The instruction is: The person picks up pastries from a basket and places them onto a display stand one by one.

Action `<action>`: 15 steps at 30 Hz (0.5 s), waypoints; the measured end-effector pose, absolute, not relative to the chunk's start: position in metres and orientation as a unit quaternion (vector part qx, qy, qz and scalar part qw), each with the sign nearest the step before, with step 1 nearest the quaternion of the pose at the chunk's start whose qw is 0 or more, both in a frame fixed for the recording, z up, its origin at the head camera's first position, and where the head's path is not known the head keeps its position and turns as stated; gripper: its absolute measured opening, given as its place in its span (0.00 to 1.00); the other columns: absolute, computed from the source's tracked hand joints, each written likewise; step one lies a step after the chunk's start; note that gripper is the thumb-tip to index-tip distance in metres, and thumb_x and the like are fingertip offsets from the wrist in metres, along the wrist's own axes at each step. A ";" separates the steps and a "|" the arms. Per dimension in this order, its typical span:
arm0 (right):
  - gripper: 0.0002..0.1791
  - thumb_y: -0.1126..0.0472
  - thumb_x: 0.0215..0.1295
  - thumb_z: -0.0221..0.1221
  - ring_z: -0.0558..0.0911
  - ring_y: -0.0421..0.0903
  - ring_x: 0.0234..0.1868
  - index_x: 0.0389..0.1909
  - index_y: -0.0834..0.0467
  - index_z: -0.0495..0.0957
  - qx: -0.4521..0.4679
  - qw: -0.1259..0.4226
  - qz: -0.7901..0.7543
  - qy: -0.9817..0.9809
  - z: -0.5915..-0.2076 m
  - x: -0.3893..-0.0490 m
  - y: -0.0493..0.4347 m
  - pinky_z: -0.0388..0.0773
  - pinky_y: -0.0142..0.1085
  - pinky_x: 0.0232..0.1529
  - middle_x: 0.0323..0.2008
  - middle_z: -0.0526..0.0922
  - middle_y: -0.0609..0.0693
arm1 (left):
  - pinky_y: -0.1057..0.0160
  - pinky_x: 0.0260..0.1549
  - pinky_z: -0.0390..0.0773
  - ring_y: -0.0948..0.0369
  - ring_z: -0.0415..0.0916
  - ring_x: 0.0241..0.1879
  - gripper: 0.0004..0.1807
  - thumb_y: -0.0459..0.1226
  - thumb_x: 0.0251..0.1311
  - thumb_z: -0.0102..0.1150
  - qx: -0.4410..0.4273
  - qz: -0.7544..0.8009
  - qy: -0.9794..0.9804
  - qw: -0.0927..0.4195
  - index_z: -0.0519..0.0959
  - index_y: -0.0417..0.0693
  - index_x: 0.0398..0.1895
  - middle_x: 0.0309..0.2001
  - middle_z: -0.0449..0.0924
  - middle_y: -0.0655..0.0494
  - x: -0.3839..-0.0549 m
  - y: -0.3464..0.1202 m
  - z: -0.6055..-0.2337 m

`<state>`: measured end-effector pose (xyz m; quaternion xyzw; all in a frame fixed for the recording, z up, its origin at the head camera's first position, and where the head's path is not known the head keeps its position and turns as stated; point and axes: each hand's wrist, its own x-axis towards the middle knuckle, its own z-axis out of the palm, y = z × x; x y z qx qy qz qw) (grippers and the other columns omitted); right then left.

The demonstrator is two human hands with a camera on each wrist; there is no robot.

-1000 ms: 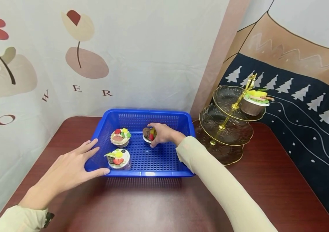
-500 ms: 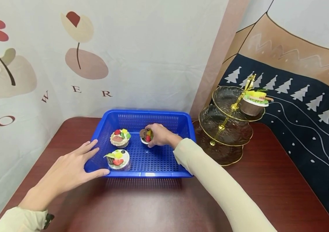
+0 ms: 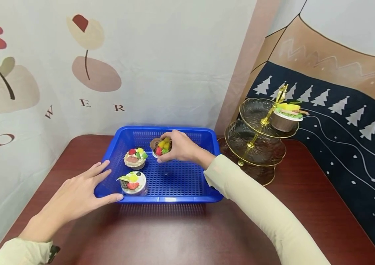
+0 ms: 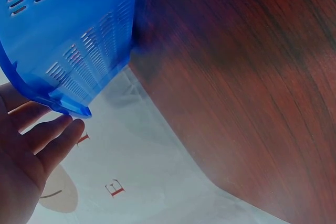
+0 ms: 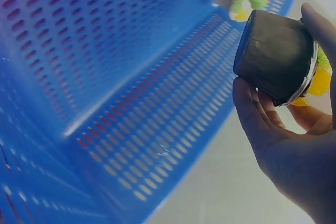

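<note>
My right hand (image 3: 182, 146) grips a dark brown cupcake (image 5: 275, 56) topped with a chocolate curl, a red berry and yellow fruit. In the right wrist view fingers and thumb span its cup, which is tilted and raised off the basket floor. My left hand (image 3: 78, 193) rests along the left rim of the blue plastic basket (image 3: 171, 199), its fingers spread and mostly straight; in the left wrist view the fingertips (image 4: 73, 127) are right at the rim. Inside the basket at left sit a cream cupcake (image 3: 135, 159) and, nearer, a white-topped cupcake (image 3: 134, 183) with a strawberry slice.
Right of the basket stands a three-tier stand (image 3: 255, 157) with gold-edged dark plates. On its top tier sits a brown cupcake (image 3: 285, 119) with yellow and green topping. A reddish-brown table (image 3: 161, 235) carries everything, with a printed cloth (image 3: 174, 55) hanging behind.
My right hand has closed in on the dark cupcake, shifted left and lifted it from the basket floor. The left hand stays on the rim. The head view has turned slightly right.
</note>
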<state>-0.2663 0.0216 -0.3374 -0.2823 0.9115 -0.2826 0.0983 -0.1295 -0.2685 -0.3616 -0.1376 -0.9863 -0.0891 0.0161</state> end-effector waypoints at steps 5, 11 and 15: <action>0.43 0.44 0.51 0.75 0.75 0.44 0.47 0.66 0.58 0.72 -0.285 0.090 -0.297 0.907 -0.321 -0.259 0.024 0.79 0.29 0.40 0.52 0.76 0.51 | 0.30 0.46 0.74 0.32 0.64 0.65 0.55 0.74 0.50 0.57 -0.135 -0.088 -0.987 0.014 0.73 0.37 0.67 0.71 0.63 0.34 -0.129 -0.269 -0.362; 0.43 0.42 0.48 0.76 0.74 0.44 0.48 0.65 0.55 0.74 -0.292 0.069 -0.299 0.906 -0.303 -0.250 0.030 0.78 0.30 0.40 0.52 0.76 0.49 | 0.30 0.47 0.74 0.33 0.64 0.66 0.55 0.73 0.50 0.57 -0.138 -0.087 -0.986 0.019 0.74 0.37 0.66 0.71 0.63 0.35 -0.130 -0.269 -0.362; 0.43 0.42 0.47 0.76 0.74 0.45 0.49 0.64 0.55 0.75 -0.298 0.056 -0.298 0.905 -0.293 -0.244 0.035 0.77 0.33 0.43 0.53 0.76 0.49 | 0.30 0.46 0.73 0.34 0.64 0.66 0.54 0.73 0.50 0.57 -0.142 -0.088 -0.986 0.022 0.74 0.37 0.65 0.71 0.64 0.36 -0.130 -0.269 -0.362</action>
